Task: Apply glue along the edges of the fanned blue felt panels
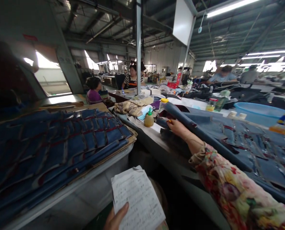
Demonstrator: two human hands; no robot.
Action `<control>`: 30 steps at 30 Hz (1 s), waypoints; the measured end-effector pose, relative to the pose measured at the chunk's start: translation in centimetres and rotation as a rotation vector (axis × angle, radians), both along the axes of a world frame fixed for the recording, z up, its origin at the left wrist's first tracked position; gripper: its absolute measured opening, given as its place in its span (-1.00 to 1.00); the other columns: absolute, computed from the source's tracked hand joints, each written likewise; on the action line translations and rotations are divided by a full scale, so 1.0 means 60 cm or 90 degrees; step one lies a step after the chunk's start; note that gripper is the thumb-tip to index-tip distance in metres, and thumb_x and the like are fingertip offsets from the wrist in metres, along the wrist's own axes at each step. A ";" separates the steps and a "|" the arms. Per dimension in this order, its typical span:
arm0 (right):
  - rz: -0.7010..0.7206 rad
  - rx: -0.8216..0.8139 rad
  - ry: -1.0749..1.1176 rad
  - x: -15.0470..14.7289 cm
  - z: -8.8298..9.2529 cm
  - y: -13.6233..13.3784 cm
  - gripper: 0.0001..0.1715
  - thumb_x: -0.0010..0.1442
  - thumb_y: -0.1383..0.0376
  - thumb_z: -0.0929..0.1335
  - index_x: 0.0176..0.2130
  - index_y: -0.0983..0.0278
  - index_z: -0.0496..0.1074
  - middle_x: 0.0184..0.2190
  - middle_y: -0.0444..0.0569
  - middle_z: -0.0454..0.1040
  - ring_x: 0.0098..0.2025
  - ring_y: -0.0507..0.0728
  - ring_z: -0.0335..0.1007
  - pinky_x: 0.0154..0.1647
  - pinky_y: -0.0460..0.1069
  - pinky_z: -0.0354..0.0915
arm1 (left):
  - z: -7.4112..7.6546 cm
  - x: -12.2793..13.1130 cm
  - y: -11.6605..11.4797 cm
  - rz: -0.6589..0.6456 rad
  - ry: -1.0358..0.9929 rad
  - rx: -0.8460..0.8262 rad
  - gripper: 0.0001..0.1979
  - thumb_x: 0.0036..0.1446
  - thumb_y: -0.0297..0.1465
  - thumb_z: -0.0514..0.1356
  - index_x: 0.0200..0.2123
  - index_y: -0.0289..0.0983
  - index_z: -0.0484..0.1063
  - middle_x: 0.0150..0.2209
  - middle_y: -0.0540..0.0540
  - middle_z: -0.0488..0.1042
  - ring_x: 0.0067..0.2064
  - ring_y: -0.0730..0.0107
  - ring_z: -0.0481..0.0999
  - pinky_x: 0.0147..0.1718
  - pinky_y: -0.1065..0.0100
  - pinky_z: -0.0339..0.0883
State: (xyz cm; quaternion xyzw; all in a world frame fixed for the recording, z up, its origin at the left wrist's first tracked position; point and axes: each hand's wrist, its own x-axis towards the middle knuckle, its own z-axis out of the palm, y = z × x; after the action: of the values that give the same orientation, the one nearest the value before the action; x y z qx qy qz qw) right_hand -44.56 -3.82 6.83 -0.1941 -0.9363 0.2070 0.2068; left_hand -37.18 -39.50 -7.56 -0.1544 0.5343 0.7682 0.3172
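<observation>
My left hand (115, 218) sits at the bottom edge, thumb pressed on a handwritten sheet of white paper (137, 196) that it holds up. My right hand (178, 127), in a flowered sleeve (230, 185), reaches out over the grey table (156, 140). Its fingers close around a rolled piece of dark blue fabric (195, 126) lying across the table. A small yellow glue bottle with a green cap (149, 119) stands just left of that hand.
Rows of blue denim pieces on cardboard (56, 143) cover a white bin at the left. More denim pieces (257, 143) cover the table at the right, with a blue basin (259, 111) behind. Other people sit at tables farther back, beside a steel pillar (138, 48).
</observation>
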 end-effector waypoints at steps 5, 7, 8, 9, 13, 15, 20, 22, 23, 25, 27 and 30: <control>0.125 -0.145 -0.074 0.041 -0.008 -0.064 -0.66 0.23 0.22 0.17 -0.19 0.34 0.41 -0.38 -0.03 0.50 -0.47 0.00 0.39 -0.46 -0.14 0.24 | 0.001 0.004 0.010 -0.026 -0.046 0.059 -0.32 -0.17 -0.30 0.34 0.07 -0.37 0.30 -0.09 -0.30 0.49 0.08 -0.12 0.34 0.12 -0.02 0.12; 0.202 -0.243 -0.166 0.063 -0.029 -0.109 -0.66 0.23 0.22 0.15 -0.21 0.34 0.40 -0.35 -0.03 0.50 -0.51 -0.04 0.38 -0.55 -0.18 0.21 | -0.002 0.004 0.009 -0.037 -0.043 0.065 -0.31 -0.17 -0.29 0.34 0.07 -0.37 0.31 -0.08 -0.31 0.49 0.07 -0.13 0.34 0.11 -0.02 0.13; 0.250 -0.270 -0.236 0.075 -0.042 -0.129 -0.67 0.22 0.21 0.17 -0.23 0.33 0.41 -0.37 -0.04 0.50 -0.53 -0.04 0.38 -0.60 -0.19 0.18 | -0.003 0.004 0.008 -0.040 -0.042 0.065 -0.32 -0.17 -0.29 0.34 0.07 -0.37 0.31 -0.08 -0.31 0.49 0.07 -0.13 0.35 0.11 -0.02 0.13; 0.303 -0.282 -0.325 0.089 -0.054 -0.146 -0.68 0.20 0.21 0.18 -0.25 0.33 0.42 -0.40 -0.04 0.50 -0.55 -0.04 0.36 -0.64 -0.19 0.16 | -0.005 0.003 0.006 -0.040 -0.041 0.064 -0.32 -0.17 -0.29 0.34 0.07 -0.37 0.31 -0.08 -0.31 0.48 0.06 -0.13 0.36 0.11 -0.01 0.13; 0.387 -0.237 -0.601 0.143 -0.098 -0.171 -0.73 0.11 0.26 0.24 -0.37 0.33 0.48 -0.54 -0.07 0.48 -0.64 0.00 0.32 -0.64 -0.12 0.21 | -0.015 0.001 -0.002 -0.047 -0.067 0.070 -0.32 -0.16 -0.33 0.34 0.07 -0.38 0.29 -0.09 -0.33 0.49 0.04 -0.12 0.38 0.10 -0.02 0.14; 0.365 -0.178 -0.647 0.162 -0.106 -0.161 -0.75 0.06 0.25 0.28 -0.45 0.33 0.49 -0.64 -0.08 0.43 -0.67 0.01 0.29 -0.62 -0.09 0.22 | -0.021 0.002 -0.002 -0.050 -0.079 0.083 -0.33 -0.16 -0.34 0.34 0.07 -0.39 0.29 -0.09 -0.33 0.49 0.05 -0.12 0.37 0.10 -0.02 0.15; 0.229 -0.135 -0.538 0.164 -0.067 -0.107 -0.73 0.15 0.28 0.23 -0.35 0.33 0.47 -0.52 -0.03 0.48 -0.61 0.01 0.34 -0.59 -0.10 0.22 | -0.024 0.012 0.010 -0.040 -0.079 0.099 -0.31 -0.17 -0.32 0.34 0.07 -0.39 0.29 -0.06 -0.33 0.47 0.07 -0.10 0.35 0.09 0.01 0.17; 0.172 -0.090 -0.454 0.151 -0.040 -0.076 -0.68 0.21 0.26 0.18 -0.31 0.34 0.44 -0.44 0.02 0.50 -0.54 0.03 0.38 -0.54 -0.10 0.24 | -0.019 0.016 0.014 -0.046 -0.085 0.104 -0.30 -0.17 -0.32 0.34 0.08 -0.38 0.27 -0.05 -0.33 0.46 0.06 -0.10 0.35 0.08 0.01 0.18; 0.135 -0.031 -0.406 0.145 -0.028 -0.060 -0.66 0.23 0.25 0.17 -0.31 0.35 0.44 -0.42 0.05 0.51 -0.48 0.07 0.41 -0.47 -0.08 0.27 | -0.016 0.017 0.015 -0.047 -0.089 0.105 -0.29 -0.17 -0.32 0.35 0.09 -0.38 0.27 -0.05 -0.33 0.46 0.06 -0.10 0.36 0.08 0.01 0.18; 0.058 0.081 -0.324 0.134 -0.008 -0.028 -0.66 0.24 0.25 0.17 -0.32 0.34 0.45 -0.33 0.12 0.51 -0.32 0.14 0.45 -0.28 -0.03 0.28 | -0.012 0.019 0.016 -0.053 -0.093 0.096 -0.28 -0.18 -0.32 0.35 0.10 -0.37 0.26 -0.06 -0.32 0.47 0.04 -0.10 0.38 0.07 0.00 0.19; 0.012 0.119 -0.289 0.126 0.003 -0.001 -0.68 0.23 0.25 0.19 -0.30 0.36 0.46 -0.25 0.17 0.50 -0.21 0.19 0.44 -0.15 0.00 0.25 | -0.010 0.020 0.014 -0.070 -0.089 0.082 -0.28 -0.18 -0.32 0.36 0.09 -0.37 0.27 -0.07 -0.32 0.48 0.03 -0.11 0.39 0.07 0.00 0.19; 0.002 0.110 -0.278 0.117 0.003 0.020 -0.69 0.22 0.24 0.21 -0.28 0.35 0.46 -0.25 0.15 0.50 -0.20 0.17 0.43 -0.12 -0.02 0.24 | -0.013 0.023 0.011 -0.094 -0.085 0.079 -0.27 -0.20 -0.31 0.36 0.09 -0.39 0.28 -0.07 -0.34 0.47 0.03 -0.13 0.38 0.08 -0.01 0.18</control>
State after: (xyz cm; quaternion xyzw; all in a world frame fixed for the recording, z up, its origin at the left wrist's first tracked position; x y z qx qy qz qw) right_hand -37.54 -2.64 7.01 -0.2144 -0.9734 0.0796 0.0147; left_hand -35.82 -38.82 -8.34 -0.1457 0.4732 0.7624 0.4167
